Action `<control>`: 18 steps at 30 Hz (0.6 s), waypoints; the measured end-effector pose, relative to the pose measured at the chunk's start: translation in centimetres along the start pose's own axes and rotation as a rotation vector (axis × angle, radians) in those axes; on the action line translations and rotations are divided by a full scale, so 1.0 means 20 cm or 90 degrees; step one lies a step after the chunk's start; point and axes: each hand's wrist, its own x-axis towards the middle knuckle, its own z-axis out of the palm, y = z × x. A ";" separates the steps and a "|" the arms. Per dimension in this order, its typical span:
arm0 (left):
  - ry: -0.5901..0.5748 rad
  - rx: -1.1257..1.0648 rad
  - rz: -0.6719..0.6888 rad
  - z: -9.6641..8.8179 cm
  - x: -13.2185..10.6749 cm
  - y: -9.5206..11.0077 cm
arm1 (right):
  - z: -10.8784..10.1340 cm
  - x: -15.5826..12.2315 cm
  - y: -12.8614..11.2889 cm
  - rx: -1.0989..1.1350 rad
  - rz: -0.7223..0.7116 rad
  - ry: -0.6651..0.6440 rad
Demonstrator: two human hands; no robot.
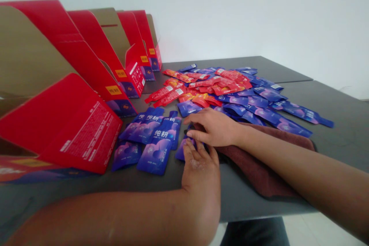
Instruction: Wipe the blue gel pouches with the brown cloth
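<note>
My right hand comes in from the right, its fingers curled over the upper end of a blue sachet. Most of that sachet is hidden by my hands. My left hand lies just below, with its spread fingertips against the sachet's lower part. Whether it grips cannot be told. Several blue printed sachets lie side by side to the left of my hands. Beyond them is a loose heap of red sachets and blue ones.
Red and kraft-brown display cartons stand in a row along the left of the dark grey table. A folded brown towel lies under my right forearm. A white wall rises behind the table.
</note>
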 end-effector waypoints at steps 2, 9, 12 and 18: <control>-0.006 0.011 0.006 0.00 0.00 0.00 | 0.00 0.00 0.00 -0.003 0.002 0.000; -0.017 0.026 0.017 0.00 0.00 0.00 | 0.00 0.00 0.00 0.010 0.002 -0.002; -0.021 0.032 0.017 0.00 0.00 0.00 | 0.00 0.00 0.00 0.010 0.003 -0.003; -0.027 0.039 0.019 -0.02 0.00 -0.01 | 0.00 0.00 0.00 0.007 0.004 -0.002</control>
